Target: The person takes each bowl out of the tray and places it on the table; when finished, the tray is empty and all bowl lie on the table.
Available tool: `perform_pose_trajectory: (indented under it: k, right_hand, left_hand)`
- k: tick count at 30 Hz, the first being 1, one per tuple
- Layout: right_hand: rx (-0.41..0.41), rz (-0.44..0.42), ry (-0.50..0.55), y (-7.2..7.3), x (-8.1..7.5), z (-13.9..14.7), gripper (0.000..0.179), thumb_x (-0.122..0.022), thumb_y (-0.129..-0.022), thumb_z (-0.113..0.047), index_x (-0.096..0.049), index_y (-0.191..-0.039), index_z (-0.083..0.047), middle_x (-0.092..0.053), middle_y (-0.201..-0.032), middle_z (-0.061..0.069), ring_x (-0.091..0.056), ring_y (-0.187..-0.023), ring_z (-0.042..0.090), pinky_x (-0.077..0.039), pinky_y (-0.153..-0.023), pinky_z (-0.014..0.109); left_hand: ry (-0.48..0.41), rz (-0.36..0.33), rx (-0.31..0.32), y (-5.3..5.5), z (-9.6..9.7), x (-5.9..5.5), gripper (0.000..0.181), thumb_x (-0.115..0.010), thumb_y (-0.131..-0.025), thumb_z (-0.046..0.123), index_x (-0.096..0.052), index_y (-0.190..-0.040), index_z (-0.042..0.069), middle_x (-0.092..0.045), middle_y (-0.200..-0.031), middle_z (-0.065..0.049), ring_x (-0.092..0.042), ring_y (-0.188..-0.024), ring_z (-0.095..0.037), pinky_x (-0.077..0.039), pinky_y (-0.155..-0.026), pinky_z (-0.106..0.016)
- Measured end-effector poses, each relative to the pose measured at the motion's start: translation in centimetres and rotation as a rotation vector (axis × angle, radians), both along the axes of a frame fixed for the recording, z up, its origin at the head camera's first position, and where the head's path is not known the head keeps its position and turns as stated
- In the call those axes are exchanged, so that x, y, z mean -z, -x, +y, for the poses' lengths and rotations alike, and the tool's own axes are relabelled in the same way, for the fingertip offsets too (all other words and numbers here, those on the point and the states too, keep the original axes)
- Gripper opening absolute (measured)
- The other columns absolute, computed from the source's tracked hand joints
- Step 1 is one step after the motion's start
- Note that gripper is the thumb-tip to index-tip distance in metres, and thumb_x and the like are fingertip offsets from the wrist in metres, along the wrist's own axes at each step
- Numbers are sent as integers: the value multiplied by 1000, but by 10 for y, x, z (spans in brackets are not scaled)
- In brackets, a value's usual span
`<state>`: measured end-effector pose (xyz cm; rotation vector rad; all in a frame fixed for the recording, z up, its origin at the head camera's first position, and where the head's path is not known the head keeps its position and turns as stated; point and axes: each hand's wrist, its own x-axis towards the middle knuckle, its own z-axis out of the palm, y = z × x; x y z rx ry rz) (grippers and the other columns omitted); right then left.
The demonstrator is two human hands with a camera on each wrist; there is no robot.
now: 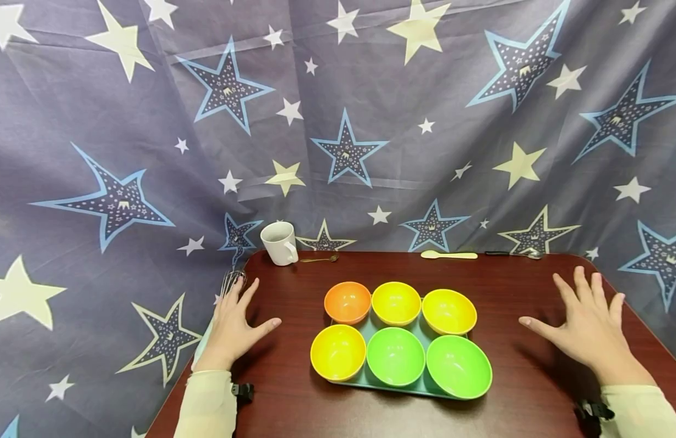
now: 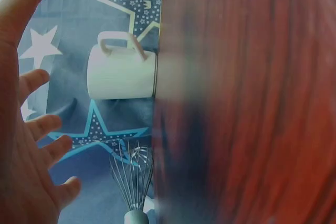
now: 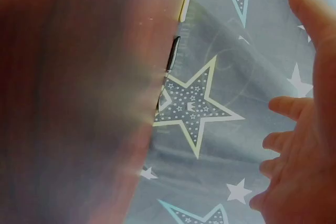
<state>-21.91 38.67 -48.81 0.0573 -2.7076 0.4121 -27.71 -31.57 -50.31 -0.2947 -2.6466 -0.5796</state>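
My left hand [image 1: 233,334] hovers over the table's left side with fingers spread, holding nothing. Nearest to it is a whisk [image 1: 232,282], its lower part mostly hidden by the hand in the head view; its wires and pale handle top [image 2: 136,217] show in the left wrist view. On the right side, my right hand [image 1: 595,328] is likewise spread above the table and grips nothing. Between the hands several bowls stand in two rows on a teal tray [image 1: 370,384]: an orange bowl [image 1: 347,302] and two yellow ones behind, a yellow bowl [image 1: 338,353] and two green bowls [image 1: 395,357] in front.
A white mug [image 1: 280,244] stands at the back left corner, a small gold spoon [image 1: 319,260] beside it. Along the back edge lie a pale yellow spatula-like utensil [image 1: 449,255] and a black-handled spoon [image 1: 515,253]. A star-patterned curtain [image 1: 348,79] hangs behind the dark red table [image 1: 294,413].
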Motion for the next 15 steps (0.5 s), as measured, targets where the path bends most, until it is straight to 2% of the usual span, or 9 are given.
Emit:
perform_pose_trajectory:
  k: [5, 10, 15]
  right_hand:
    - [-34, 19, 3, 6, -5, -6, 123, -82, -77, -68, -28, -162, 2, -4, -166, 39, 17, -155, 49, 24, -110, 71]
    - [-74, 25, 33, 12, -9, -16, 121, -83, -77, -65, -29, -161, 3, -10, -163, 42, 13, -155, 51, 20, -112, 71]
    - [-118, 23, 76, 20, -10, -26, 121, -86, -77, -61, -28, -161, 4, -13, -162, 43, 3, -155, 55, 14, -116, 70]
  left_hand:
    - [-25, -14, 8, 1, 2, 3, 106, -81, -78, 70, -36, -165, 29, -25, -169, -21, -26, -151, -51, -15, -114, -78]
    - [-31, -16, 17, 1, 4, 4, 104, -81, -78, 70, -39, -164, 28, -30, -167, -19, -29, -150, -49, -23, -113, -75]
    - [-61, -67, 48, 3, 9, 4, 103, -78, -80, 72, -37, -164, 30, -30, -169, -14, -30, -150, -46, -25, -113, -73]
